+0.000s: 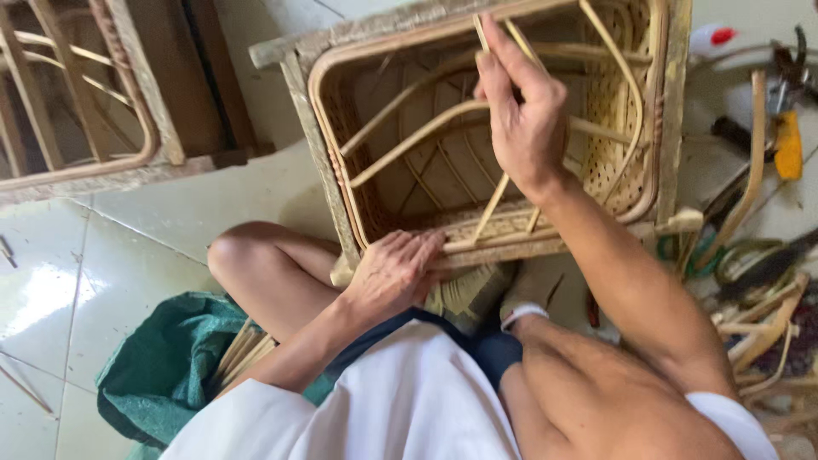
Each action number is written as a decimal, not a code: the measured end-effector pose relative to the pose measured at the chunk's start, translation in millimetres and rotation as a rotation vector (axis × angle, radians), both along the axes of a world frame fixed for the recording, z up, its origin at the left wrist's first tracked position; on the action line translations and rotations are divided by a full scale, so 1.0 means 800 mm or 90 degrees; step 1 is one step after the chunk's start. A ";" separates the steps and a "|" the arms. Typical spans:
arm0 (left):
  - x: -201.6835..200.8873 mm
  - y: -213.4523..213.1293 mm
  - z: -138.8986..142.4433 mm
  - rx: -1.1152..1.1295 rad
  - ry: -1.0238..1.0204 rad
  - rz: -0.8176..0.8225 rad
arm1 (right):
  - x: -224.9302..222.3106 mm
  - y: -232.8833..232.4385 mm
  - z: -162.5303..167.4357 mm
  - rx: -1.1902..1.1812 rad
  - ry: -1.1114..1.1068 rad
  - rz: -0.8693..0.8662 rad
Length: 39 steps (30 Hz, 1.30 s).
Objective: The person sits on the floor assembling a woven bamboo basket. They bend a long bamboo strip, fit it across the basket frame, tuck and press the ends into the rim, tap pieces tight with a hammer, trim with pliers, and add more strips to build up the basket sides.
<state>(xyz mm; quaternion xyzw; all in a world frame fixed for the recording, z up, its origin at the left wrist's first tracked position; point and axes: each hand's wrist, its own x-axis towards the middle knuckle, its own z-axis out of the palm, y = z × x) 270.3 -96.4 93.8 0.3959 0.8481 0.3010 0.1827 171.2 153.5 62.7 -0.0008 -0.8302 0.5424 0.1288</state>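
Partly cropped rattan frame [503, 128], tools [784, 128] blurred

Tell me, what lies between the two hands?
In the head view, curved cane ribs inside the rattan frame lie between the left hand and right hand.

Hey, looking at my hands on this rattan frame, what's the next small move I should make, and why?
Probably ease the thin cane strip down toward the near rim. Your right hand pinches its upper part at the far side of the rattan frame, while your left hand presses the near edge, steadying it.
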 end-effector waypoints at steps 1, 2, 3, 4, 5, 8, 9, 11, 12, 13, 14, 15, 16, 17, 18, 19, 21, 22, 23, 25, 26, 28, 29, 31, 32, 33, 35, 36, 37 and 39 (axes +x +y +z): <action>-0.015 -0.001 0.006 -0.012 -0.037 -0.015 | -0.001 -0.001 0.002 0.016 -0.003 -0.007; -0.030 -0.001 0.016 -0.024 -0.079 -0.031 | -0.002 -0.002 0.003 0.021 -0.006 -0.004; -0.056 -0.002 0.020 0.034 0.012 -0.002 | -0.004 -0.002 0.005 0.025 -0.010 0.000; -0.096 0.000 0.018 0.094 0.105 0.024 | -0.005 -0.003 0.006 0.031 -0.013 0.002; -0.136 -0.001 0.015 0.059 0.190 0.019 | -0.007 -0.003 0.006 0.035 -0.043 -0.002; -0.242 0.035 -0.020 -0.021 0.329 0.033 | -0.010 -0.005 0.004 0.047 -0.107 0.005; -0.267 0.043 -0.032 -0.014 0.283 0.010 | -0.011 -0.006 0.003 0.046 -0.122 0.012; -0.289 0.051 -0.049 -0.009 0.185 -0.035 | -0.010 -0.009 0.000 0.029 -0.121 0.028; -0.294 0.050 -0.053 -0.014 0.260 -0.060 | -0.009 -0.010 -0.002 0.013 -0.099 0.035; -0.295 0.047 -0.054 -0.015 0.329 -0.094 | -0.008 -0.012 -0.004 -0.002 -0.082 0.034; -0.295 0.045 -0.054 -0.004 0.397 -0.131 | -0.006 -0.014 -0.005 0.001 -0.061 0.020; -0.295 0.043 -0.051 0.003 0.401 -0.162 | -0.004 -0.015 -0.006 0.011 -0.042 0.004; -0.295 0.039 -0.047 0.016 0.403 -0.191 | -0.003 -0.016 -0.007 0.027 -0.025 -0.011; -0.294 0.038 -0.043 0.035 0.407 -0.221 | -0.002 -0.016 -0.007 0.077 0.049 -0.012; -0.291 0.040 -0.039 0.047 0.381 -0.206 | -0.002 -0.016 -0.006 0.125 0.122 -0.004; -0.290 0.042 -0.035 0.054 0.356 -0.190 | -0.002 -0.016 -0.004 0.103 -0.013 -0.005; -0.286 0.052 -0.029 0.091 0.383 -0.183 | -0.002 -0.018 0.004 0.088 -0.135 0.005; -0.285 0.055 -0.025 0.075 0.369 -0.177 | -0.001 -0.020 0.011 0.102 -0.132 0.007; -0.281 0.058 -0.020 0.058 0.353 -0.172 | 0.000 -0.021 0.020 0.129 -0.153 0.027; -0.274 0.062 -0.009 0.033 0.322 -0.161 | 0.005 -0.018 0.043 0.182 -0.192 0.071; -0.270 0.062 -0.002 0.025 0.307 -0.156 | 0.012 -0.009 0.055 0.192 -0.145 0.053; -0.251 0.063 0.012 0.000 0.317 -0.123 | 0.030 0.012 0.081 0.207 -0.052 0.028; -0.237 0.061 0.021 -0.016 0.347 -0.095 | 0.040 0.040 0.091 0.060 0.033 0.037; -0.189 0.048 0.036 0.002 0.342 -0.018 | 0.073 0.132 0.103 -0.171 0.049 0.017; -0.154 0.037 0.044 0.035 0.302 0.028 | 0.083 0.178 0.101 -0.103 0.074 -0.095; -0.116 0.020 0.055 0.046 0.248 0.038 | 0.100 0.223 0.094 -0.034 0.093 -0.209; -0.046 0.005 0.050 0.041 0.164 0.046 | 0.154 0.307 0.070 0.176 -0.287 -0.301; -0.018 -0.003 0.044 0.054 0.149 0.029 | 0.181 0.340 0.052 0.288 -0.549 -0.327; 0.008 -0.009 0.039 0.015 0.172 0.001 | 0.211 0.361 0.030 0.275 -0.425 -0.256; 0.038 -0.020 0.029 -0.051 0.208 -0.025 | 0.253 0.358 -0.033 0.205 -0.356 -0.155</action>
